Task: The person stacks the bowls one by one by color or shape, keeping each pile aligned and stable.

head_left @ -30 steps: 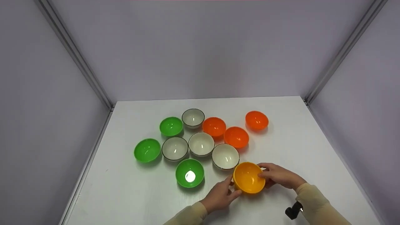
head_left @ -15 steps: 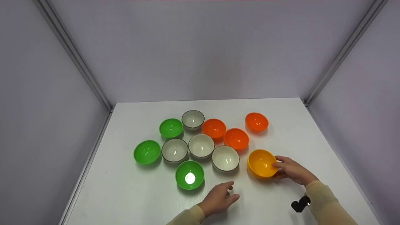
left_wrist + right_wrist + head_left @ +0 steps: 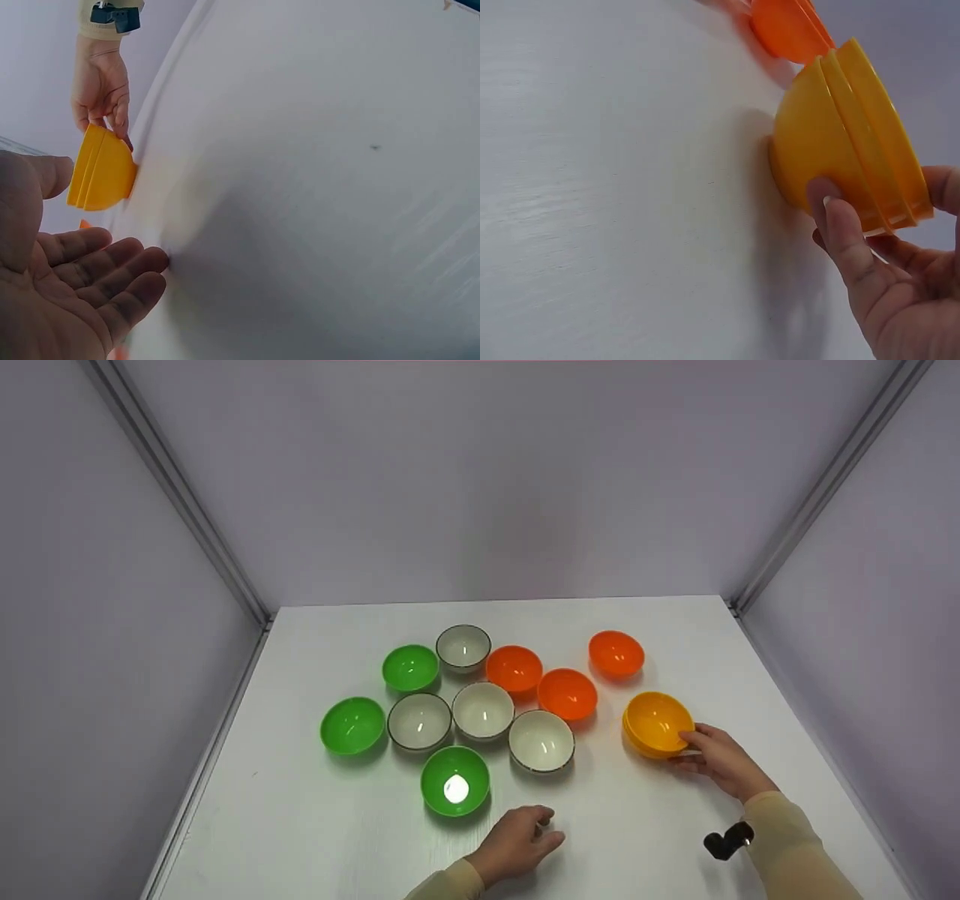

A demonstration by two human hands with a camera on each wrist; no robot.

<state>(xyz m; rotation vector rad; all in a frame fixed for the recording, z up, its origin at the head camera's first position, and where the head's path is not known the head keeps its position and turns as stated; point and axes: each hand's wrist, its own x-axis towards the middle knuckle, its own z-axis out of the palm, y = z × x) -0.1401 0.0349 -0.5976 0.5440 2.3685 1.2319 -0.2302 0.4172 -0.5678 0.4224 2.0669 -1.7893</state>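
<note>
A nested stack of yellow bowls [image 3: 658, 723], with three rims showing in the right wrist view, is at the right of the table. My right hand [image 3: 724, 761] grips its right side, thumb at the rim and fingers lower on the outside; in the right wrist view the fingertips [image 3: 844, 221] press the lower wall. Near the front edge my left hand [image 3: 514, 840] holds nothing, its fingers relaxed and apart from the thumb, as the left wrist view also shows. The nearest bowl to it is a green bowl [image 3: 455, 781] just beyond.
White bowls with dark rims [image 3: 541, 741] stand in a cluster at the middle. Orange bowls [image 3: 568, 694] sit behind and right of them, one orange bowl [image 3: 616, 654] apart at the back right. Another green bowl [image 3: 352, 726] is far left. Walls enclose the white table [image 3: 300, 825].
The yellow stack has moved right and away from me in my right hand. My left hand has let go of it and drawn back slightly toward the front edge.
</note>
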